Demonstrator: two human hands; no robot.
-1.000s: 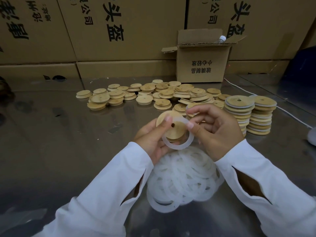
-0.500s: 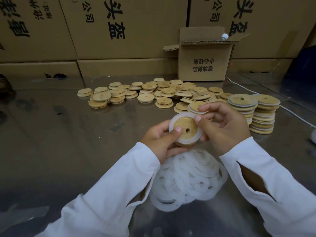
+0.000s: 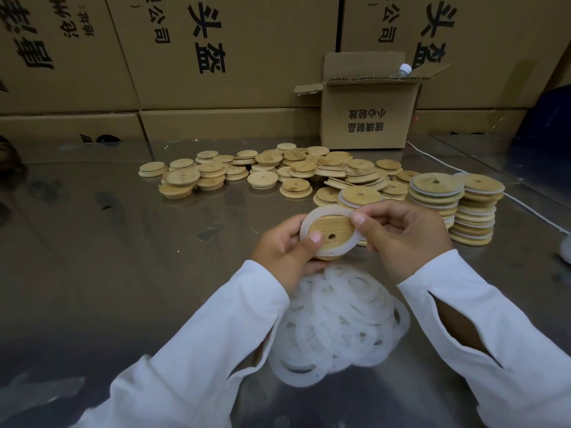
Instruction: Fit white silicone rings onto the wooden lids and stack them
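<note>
Since a second ago our ring [image 3: 321, 211] has gone from dangling off the wooden lid [image 3: 335, 227] to circling its face. We grip the lid in our left hand [image 3: 284, 245], thumb on the wood. Our right hand [image 3: 404, 239] pinches the ring's far rim, above the loose ring pile [image 3: 340, 322] by the counter's [image 3: 123, 273] near edge.

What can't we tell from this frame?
- Head view: whether the ring sits fully round the lid; the right hand and left hand cover its edges.
- Ring pile: count unclear; rings overlap, left sleeve covers part.
- Bottle: only its cap shows above the box wall.
- White object: cut off by the right frame edge.
</note>
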